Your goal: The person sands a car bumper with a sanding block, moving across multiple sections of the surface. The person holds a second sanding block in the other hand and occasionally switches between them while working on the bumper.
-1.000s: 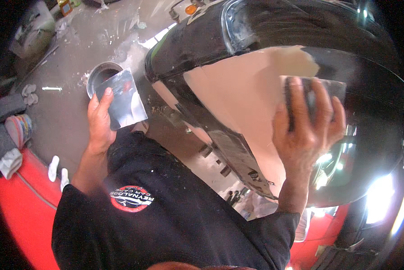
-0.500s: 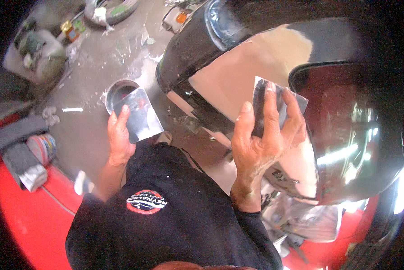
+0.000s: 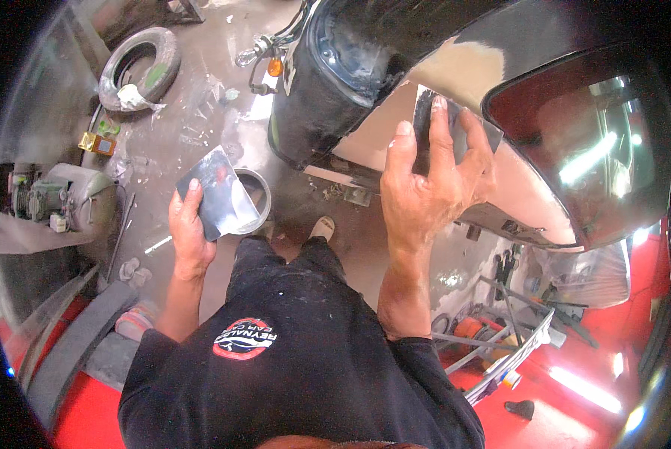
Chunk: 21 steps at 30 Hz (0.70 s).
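The left hand point(image 3: 191, 233), left of centre in the frame, grips a flat metal plate point(image 3: 219, 196). The thumb lies on the upper face; the other fingers are mostly hidden beneath. A small reddish patch shows on the upper part of the plate.

The right hand point(image 3: 438, 176), right of centre, holds a dark flat spreader point(image 3: 424, 135) over a vehicle panel point(image 3: 534, 188) coated in pinkish-beige material. Its fingers are spread across the spreader face, and the thumb extends at the left edge. Contact between spreader and panel cannot be confirmed.

Containers:
- Round open can point(image 3: 266, 198), left of centre: on the floor, partly covered from view by the metal plate. The visible interior is grey; its contents cannot be determined.
- Amber container point(image 3: 97, 144), upper left: small, with a light label. Contents cannot be determined.
- Cylindrical tank point(image 3: 95, 196), left edge area: pale, with a motor unit point(image 3: 40, 200) beside it. The interior is not visible.

A tyre point(image 3: 167, 60) lies flat at upper left; a white lump point(image 3: 131, 98) rests at its lower edge.
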Available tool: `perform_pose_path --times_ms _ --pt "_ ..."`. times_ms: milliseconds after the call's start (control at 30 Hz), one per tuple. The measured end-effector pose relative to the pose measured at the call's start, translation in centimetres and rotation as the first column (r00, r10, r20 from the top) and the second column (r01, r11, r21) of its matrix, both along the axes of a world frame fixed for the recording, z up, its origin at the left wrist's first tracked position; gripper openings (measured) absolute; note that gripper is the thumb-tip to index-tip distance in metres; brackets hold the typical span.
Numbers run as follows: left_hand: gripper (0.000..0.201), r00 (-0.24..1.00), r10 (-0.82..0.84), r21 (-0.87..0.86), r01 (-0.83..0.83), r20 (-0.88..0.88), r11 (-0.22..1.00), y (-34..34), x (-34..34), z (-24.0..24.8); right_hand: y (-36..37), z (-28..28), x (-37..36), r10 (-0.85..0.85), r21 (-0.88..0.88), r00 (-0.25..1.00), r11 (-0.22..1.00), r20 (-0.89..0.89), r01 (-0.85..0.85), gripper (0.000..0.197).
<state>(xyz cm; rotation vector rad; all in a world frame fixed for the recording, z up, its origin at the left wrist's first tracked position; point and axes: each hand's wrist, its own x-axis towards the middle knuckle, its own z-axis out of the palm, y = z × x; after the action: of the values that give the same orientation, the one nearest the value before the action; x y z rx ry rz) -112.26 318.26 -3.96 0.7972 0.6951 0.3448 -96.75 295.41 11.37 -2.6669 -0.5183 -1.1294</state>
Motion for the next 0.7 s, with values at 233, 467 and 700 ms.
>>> perform_pose_path --times_ms 233,467,700 --pt "0.027 0.998 -0.065 -0.023 0.065 0.007 0.998 2.2 0.9 -0.1 2.0 -0.2 1.7 -0.072 0.023 0.996 0.997 0.046 0.071 0.04" --pt "0.028 0.992 -0.117 -0.059 0.115 -0.037 0.992 1.6 1.9 -0.8 2.5 -1.0 3.1 -0.088 -0.008 0.994 0.996 0.059 0.088 0.041" --pt "0.028 0.988 -0.151 -0.057 0.15 -0.026 0.987 1.7 3.1 -0.6 2.5 -3.8 3.1 -0.053 -0.021 0.997 0.998 0.055 0.055 0.043"
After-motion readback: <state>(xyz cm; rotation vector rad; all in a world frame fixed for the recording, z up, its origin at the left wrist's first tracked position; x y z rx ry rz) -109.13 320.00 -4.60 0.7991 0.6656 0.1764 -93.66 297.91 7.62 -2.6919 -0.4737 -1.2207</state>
